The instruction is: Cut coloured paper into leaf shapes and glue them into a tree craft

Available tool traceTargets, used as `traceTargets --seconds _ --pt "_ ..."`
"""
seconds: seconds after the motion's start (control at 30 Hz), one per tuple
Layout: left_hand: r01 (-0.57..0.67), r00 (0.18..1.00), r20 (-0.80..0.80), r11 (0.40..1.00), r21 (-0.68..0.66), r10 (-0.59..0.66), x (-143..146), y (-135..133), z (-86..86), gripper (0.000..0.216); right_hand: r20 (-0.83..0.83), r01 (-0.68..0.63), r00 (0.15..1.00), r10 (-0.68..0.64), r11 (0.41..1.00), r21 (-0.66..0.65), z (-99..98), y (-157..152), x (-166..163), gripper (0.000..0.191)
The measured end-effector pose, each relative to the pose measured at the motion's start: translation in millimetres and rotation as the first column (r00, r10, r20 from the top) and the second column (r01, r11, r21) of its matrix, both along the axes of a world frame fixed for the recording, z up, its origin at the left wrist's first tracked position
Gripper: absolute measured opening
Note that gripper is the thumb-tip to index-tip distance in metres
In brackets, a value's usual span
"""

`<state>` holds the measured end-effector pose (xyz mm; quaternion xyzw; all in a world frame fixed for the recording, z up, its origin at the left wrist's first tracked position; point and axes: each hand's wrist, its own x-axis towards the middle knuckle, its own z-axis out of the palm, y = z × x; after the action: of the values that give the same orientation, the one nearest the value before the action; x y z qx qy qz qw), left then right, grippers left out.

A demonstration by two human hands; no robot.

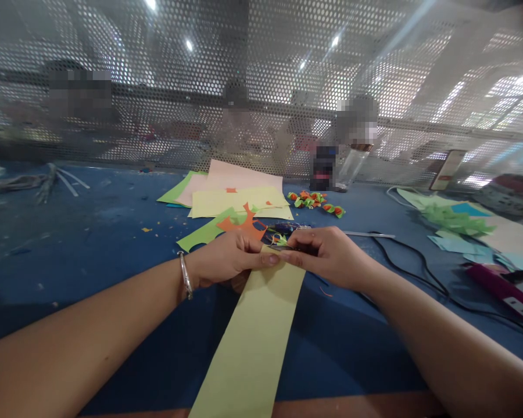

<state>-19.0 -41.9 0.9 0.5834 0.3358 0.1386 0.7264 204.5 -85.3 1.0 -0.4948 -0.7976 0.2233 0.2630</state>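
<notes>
A long pale-yellow paper strip [257, 337] runs from my fingers down toward the table's front edge. My left hand [230, 258] pinches its far left corner between thumb and fingers. My right hand [326, 252] is closed at the far right corner, its thumb pressed on the paper. A thin dark edge shows along the strip's top between the two hands; what it belongs to I cannot make out. Just beyond the fingers lie an orange paper offcut [244, 223] with rounded cut-outs and a green paper offcut [209, 229].
Stacked pink and yellow paper sheets [244, 203] lie beyond my hands. Right of them are small green-and-orange paper flowers [314, 200] and a clear bottle [353, 168]. A purple power strip [501, 290] with black cable [427, 267] sits at right. A perforated metal screen [178, 104] rises behind.
</notes>
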Motion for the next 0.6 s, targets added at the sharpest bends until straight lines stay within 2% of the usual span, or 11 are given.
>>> traceTargets --seconds 0.6 --pt "0.011 0.999 -0.052 0.999 0.045 -0.008 2.5 -2.8 2.2 0.037 0.014 -0.02 1.0 0.021 1.0 -0.013 -2.5 -0.8 -2.6 0.037"
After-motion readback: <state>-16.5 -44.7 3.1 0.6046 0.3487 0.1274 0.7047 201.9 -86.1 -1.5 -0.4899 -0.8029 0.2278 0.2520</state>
